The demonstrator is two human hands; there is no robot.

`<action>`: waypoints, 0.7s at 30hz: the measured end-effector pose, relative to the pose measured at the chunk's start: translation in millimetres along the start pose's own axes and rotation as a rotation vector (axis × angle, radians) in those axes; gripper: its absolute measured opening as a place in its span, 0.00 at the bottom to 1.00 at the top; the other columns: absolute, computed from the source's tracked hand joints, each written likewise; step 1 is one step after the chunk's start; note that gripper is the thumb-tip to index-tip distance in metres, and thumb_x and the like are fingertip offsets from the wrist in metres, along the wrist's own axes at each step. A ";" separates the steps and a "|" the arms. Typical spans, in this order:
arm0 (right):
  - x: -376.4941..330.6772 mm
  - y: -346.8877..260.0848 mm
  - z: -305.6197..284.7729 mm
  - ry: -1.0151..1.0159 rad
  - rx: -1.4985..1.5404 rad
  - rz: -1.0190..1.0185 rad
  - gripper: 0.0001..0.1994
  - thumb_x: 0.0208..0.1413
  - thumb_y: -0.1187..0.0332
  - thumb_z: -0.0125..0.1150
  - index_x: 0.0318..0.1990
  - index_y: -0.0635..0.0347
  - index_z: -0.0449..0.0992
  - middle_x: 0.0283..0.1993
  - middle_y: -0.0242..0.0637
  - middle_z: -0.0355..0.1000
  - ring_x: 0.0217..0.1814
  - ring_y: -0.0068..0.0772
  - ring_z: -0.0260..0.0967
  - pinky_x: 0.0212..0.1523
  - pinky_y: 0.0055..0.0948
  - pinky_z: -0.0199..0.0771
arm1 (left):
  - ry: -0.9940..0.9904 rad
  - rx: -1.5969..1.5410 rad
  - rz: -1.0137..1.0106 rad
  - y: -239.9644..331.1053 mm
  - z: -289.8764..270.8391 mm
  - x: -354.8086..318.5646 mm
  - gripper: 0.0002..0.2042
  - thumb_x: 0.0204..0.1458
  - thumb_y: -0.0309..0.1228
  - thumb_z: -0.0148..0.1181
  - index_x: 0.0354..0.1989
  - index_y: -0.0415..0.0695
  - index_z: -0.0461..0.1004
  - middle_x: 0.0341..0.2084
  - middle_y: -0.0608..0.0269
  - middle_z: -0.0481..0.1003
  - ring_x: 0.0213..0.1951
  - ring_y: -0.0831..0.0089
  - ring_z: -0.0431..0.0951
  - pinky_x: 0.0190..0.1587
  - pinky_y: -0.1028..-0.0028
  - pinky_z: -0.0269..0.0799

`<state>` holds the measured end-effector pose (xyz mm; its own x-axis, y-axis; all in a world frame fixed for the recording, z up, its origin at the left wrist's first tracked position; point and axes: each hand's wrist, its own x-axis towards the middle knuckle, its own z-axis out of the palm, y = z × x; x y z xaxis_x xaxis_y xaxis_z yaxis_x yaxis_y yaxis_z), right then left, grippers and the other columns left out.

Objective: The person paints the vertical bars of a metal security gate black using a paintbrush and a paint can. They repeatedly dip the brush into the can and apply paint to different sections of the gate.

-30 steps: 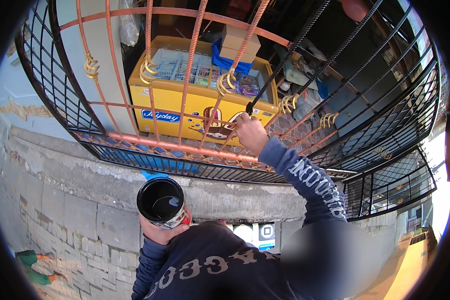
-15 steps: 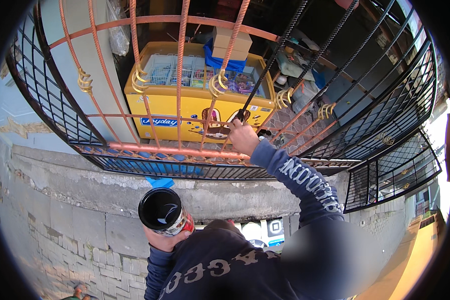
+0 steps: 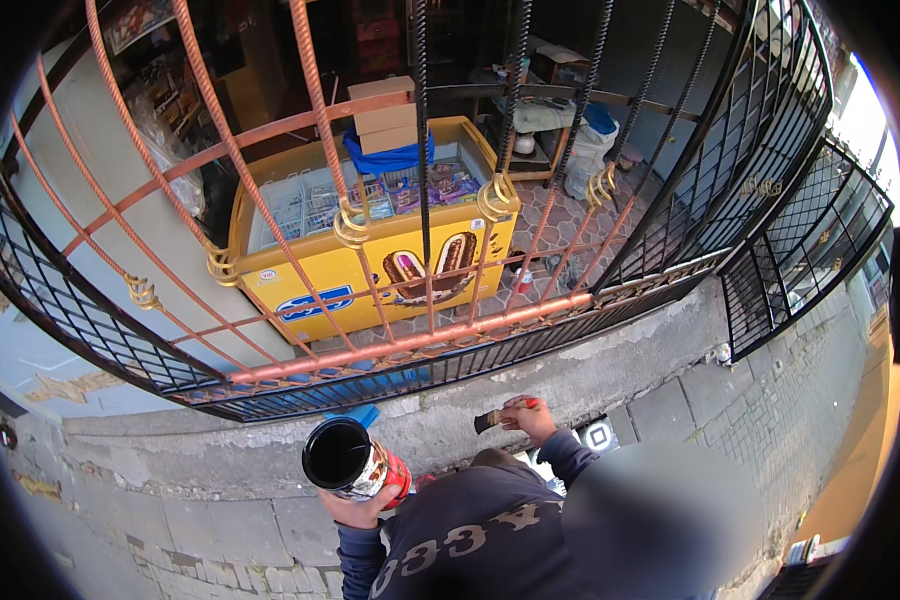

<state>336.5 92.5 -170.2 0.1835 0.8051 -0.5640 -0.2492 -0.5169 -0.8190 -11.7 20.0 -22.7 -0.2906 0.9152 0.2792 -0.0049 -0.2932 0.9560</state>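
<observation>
My left hand (image 3: pixel 358 508) is wrapped round the lower side of a paint can (image 3: pixel 395 478) with a red and patterned label. The can is open at the top, its inside is black and dark paint shows in it. Lower right of the gate, my right hand (image 3: pixel 532 420) grips a paintbrush (image 3: pixel 487 422) with dark bristles pointing left and a bit of red handle showing. The brush is apart from the metal gate (image 3: pixel 410 347). Some of its twisted bars are orange-brown; others, such as one upright bar (image 3: pixel 422 130), are black. Gold-coloured curved ornaments (image 3: pixel 494 197) sit on several bars.
Behind the bars stands a yellow chest freezer (image 3: pixel 370 290) with a cardboard box (image 3: pixel 383 120) on a blue cloth on top. A concrete ledge (image 3: pixel 630 365) runs under the gate. A blue piece (image 3: pixel 355 415) lies by the can. A black grille (image 3: pixel 800 250) stands right.
My right hand has drawn the brush off a gate bar and down towards my body. The view has shifted, and the can stays in my left hand.
</observation>
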 end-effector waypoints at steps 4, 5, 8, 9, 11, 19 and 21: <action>0.3 -57.1 -26.2 0.037 0.200 -0.206 0.06 0.59 0.80 0.63 0.42 0.63 0.75 0.40 0.38 0.78 0.41 0.34 0.80 0.41 0.35 0.87 | -0.131 -0.100 -0.110 8.3 46.8 19.3 0.50 0.29 0.39 0.88 0.63 0.38 0.65 0.54 0.55 0.74 0.54 0.65 0.77 0.59 0.64 0.74; 2.9 -80.0 -29.1 0.064 0.171 -0.289 0.05 0.59 0.80 0.62 0.42 0.63 0.75 0.40 0.38 0.78 0.41 0.33 0.80 0.41 0.34 0.87 | -0.182 -0.093 -0.037 9.1 61.0 29.0 0.50 0.29 0.39 0.88 0.64 0.38 0.65 0.55 0.55 0.75 0.55 0.64 0.77 0.60 0.64 0.74; 8.2 -158.8 -30.7 0.249 -0.170 -0.841 0.07 0.55 0.79 0.63 0.42 0.66 0.78 0.38 0.39 0.81 0.43 0.32 0.79 0.46 0.30 0.77 | -0.261 -0.215 -0.002 19.0 105.3 37.1 0.52 0.28 0.37 0.89 0.65 0.38 0.63 0.55 0.55 0.75 0.55 0.64 0.78 0.60 0.63 0.75; 5.5 -185.4 -34.6 0.313 -0.370 -1.156 0.07 0.56 0.78 0.64 0.41 0.63 0.77 0.41 0.42 0.79 0.45 0.41 0.79 0.48 0.34 0.78 | -0.309 -0.208 0.006 22.6 116.6 40.4 0.52 0.28 0.38 0.89 0.65 0.38 0.63 0.55 0.55 0.75 0.56 0.64 0.78 0.61 0.63 0.74; 7.2 -237.3 -30.2 0.370 -0.532 -1.413 0.08 0.55 0.80 0.62 0.42 0.61 0.76 0.48 0.46 0.76 0.47 0.47 0.78 0.48 0.33 0.78 | -0.345 -0.199 -0.015 31.1 135.9 36.9 0.52 0.28 0.38 0.89 0.65 0.38 0.63 0.55 0.55 0.75 0.56 0.64 0.78 0.61 0.63 0.74; 32.3 -338.2 -40.0 0.274 -0.772 -1.636 0.14 0.49 0.79 0.64 0.45 0.60 0.72 0.49 0.45 0.69 0.53 0.54 0.69 0.51 0.45 0.75 | -0.293 -0.132 0.014 38.8 158.4 3.7 0.51 0.30 0.35 0.88 0.65 0.36 0.64 0.54 0.53 0.76 0.55 0.63 0.78 0.60 0.63 0.74; 35.1 -335.0 -42.8 0.240 -0.794 -1.760 0.14 0.50 0.79 0.64 0.44 0.60 0.72 0.47 0.45 0.70 0.52 0.53 0.70 0.51 0.45 0.75 | -0.218 -0.126 0.003 35.0 155.0 -6.5 0.50 0.30 0.35 0.88 0.64 0.35 0.65 0.54 0.53 0.76 0.54 0.63 0.78 0.59 0.63 0.75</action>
<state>467.1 281.5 79.9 -0.1687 0.4725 0.8650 0.7337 0.6462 -0.2099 138.3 46.6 22.9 -0.0775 0.9482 0.3082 -0.1273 -0.3160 0.9402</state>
